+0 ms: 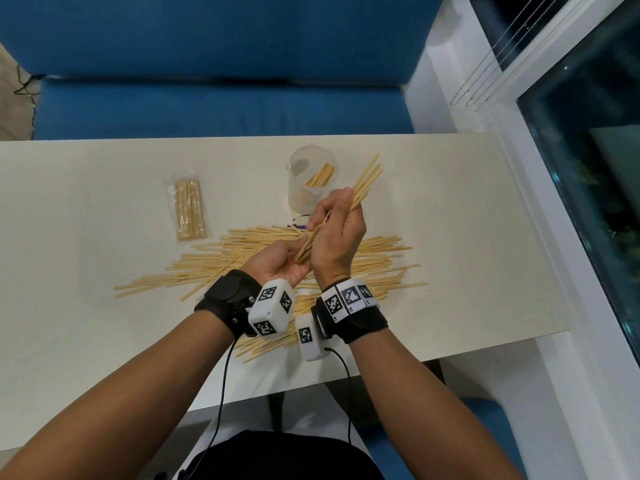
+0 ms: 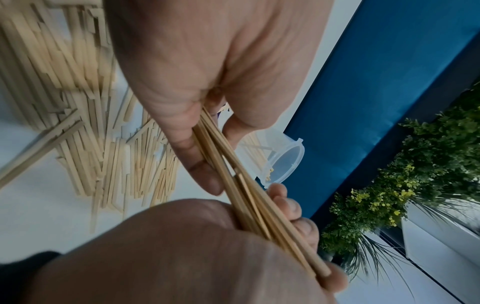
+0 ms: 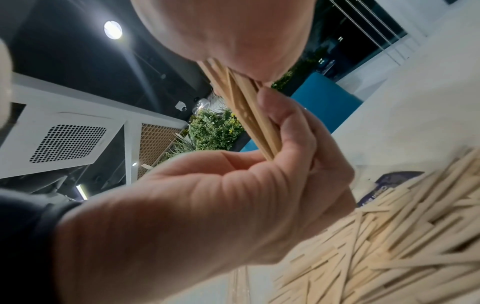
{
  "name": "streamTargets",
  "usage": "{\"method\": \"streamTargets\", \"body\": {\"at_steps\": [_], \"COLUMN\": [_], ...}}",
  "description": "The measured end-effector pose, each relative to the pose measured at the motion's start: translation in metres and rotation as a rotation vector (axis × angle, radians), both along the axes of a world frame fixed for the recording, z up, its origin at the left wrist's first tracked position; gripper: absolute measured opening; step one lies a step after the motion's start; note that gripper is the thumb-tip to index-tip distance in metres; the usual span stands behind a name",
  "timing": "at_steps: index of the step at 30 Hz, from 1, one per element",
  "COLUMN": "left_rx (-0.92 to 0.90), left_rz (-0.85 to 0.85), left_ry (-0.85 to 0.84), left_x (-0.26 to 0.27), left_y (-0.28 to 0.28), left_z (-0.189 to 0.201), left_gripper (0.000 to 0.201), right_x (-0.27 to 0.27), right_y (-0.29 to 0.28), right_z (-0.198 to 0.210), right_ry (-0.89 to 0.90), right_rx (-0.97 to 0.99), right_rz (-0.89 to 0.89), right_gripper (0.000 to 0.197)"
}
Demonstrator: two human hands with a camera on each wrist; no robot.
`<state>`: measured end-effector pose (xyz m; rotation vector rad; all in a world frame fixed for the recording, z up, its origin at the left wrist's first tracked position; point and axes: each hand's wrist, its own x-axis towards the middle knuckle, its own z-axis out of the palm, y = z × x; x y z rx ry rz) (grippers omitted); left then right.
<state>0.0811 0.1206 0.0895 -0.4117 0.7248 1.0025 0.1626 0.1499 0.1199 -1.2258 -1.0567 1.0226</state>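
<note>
Cream table [image 1: 86, 323], right hand [image 1: 337, 244] covering bundle [image 1: 365, 180] middle

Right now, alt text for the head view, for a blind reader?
The right hand and left hand grip a bundle of wooden sticks above a pile of sticks on a cream table. Behind stands a clear plastic cup holding a few sticks; a sealed packet of sticks lies left.

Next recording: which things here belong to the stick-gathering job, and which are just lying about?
In the job: bundle of sticks, gripped by left hand and right hand; loose stick pile; clear cup with sticks inside.
Lying about: sealed stick packet; purple label by the pile; blue sofa.
</note>
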Motion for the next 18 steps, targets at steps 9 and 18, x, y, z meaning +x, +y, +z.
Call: {"method": "streamTargets", "body": {"at_steps": [9,18], "left_rx": [-0.021,0.013], "left_rz": [0.011,-0.018], "left_ry": [0.044,0.088], "left_x": [-0.004,-0.001], "left_y": [0.002,0.003], "left_z": [-0.003,0.010], "left_gripper": [0.048,0.020], "right_x": [0.004,0.005], "right_y": [-0.003,-0.005], "right_z": [0.005,-0.004], "right_ry": [0.048,-0.021], "right_rx": [0.116,0.077], "right_rz": [0.057,0.036], "right_gripper": [0.021,0.035]}}
